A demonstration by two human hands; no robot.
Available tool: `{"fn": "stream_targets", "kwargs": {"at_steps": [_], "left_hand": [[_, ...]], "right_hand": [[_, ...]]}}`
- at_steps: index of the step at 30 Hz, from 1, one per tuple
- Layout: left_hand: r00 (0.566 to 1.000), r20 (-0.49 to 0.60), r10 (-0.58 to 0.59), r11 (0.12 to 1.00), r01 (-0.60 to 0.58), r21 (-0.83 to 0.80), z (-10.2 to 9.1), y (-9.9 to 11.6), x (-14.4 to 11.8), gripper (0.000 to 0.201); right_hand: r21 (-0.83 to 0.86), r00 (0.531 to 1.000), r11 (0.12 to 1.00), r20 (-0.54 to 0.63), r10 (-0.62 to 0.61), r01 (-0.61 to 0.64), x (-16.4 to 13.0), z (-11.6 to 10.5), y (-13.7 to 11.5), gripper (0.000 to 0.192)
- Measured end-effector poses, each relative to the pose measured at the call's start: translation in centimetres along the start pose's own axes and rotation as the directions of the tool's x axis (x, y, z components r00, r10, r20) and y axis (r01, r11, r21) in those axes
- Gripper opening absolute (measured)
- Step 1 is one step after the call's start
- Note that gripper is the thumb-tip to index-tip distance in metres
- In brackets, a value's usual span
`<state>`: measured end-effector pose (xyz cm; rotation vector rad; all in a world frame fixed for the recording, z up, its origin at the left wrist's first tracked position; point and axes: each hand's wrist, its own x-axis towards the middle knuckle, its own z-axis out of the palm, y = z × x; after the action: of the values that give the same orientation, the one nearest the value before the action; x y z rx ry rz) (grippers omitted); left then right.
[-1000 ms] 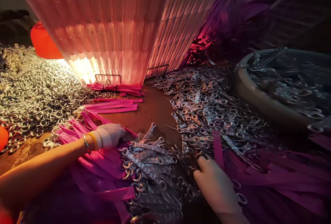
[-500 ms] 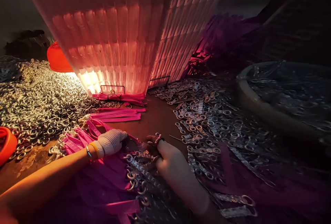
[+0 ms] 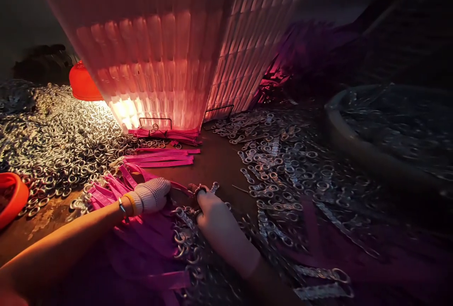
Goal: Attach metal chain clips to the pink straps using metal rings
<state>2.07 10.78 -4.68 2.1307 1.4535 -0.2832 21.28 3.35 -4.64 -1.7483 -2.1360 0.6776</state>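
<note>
A tall ribbed stack of pink straps [image 3: 170, 56] rises at the back of the worktop [image 3: 212, 164], with loose metal rings [image 3: 60, 141] heaped to the left and ringed metal pieces [image 3: 283, 164] spread to the right. The gloved left hand [image 3: 152, 195] presses down, closed, on a fan of pink straps [image 3: 141, 230] whose long axes run toward the person. Just beside it, the bare right hand [image 3: 215, 219] pinches a small ring piece [image 3: 200, 190] at its fingertips.
</note>
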Motion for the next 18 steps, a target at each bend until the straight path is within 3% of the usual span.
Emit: {"fn": "stream_targets", "kwargs": {"at_steps": [3,6,8,12,14,18], "left_hand": [[0.993,-0.1,0.063,0.996,-0.069,-0.059,-0.8,-0.2,-0.8,0.019],[0.963,-0.222,0.151,0.912,-0.223,-0.345,-1.3,-0.1,-1.4,0.013],[0.953,-0.259,0.156,0.775,-0.281,-0.566,-1.3,0.3,-1.8,0.011],[0.975,-0.221,0.034,0.461,-0.211,-0.862,-0.8,2.0,-2.4,0.017],[0.979,-0.196,-0.052,0.323,-0.169,-0.931,-0.6,2.9,-2.6,0.017],[0.988,-0.107,-0.113,0.159,-0.089,-0.983,-0.9,4.5,-2.5,0.018]], "right_hand": [[0.011,0.999,0.999,-0.022,-0.046,0.047,0.9,-0.4,-0.6,0.038],[-0.023,0.998,0.998,0.011,-0.064,0.064,1.7,-0.7,-1.1,0.037],[-0.051,0.996,0.996,0.039,-0.076,0.078,2.1,-0.8,-1.3,0.037],[-0.065,0.993,0.992,0.057,-0.102,0.105,2.0,-1.1,-1.4,0.03],[-0.09,0.995,0.991,0.024,-0.094,0.096,1.8,-1.4,-1.6,0.02],[-0.272,0.983,0.953,-0.08,-0.164,0.136,1.3,-1.5,-2.3,0.011]]}}
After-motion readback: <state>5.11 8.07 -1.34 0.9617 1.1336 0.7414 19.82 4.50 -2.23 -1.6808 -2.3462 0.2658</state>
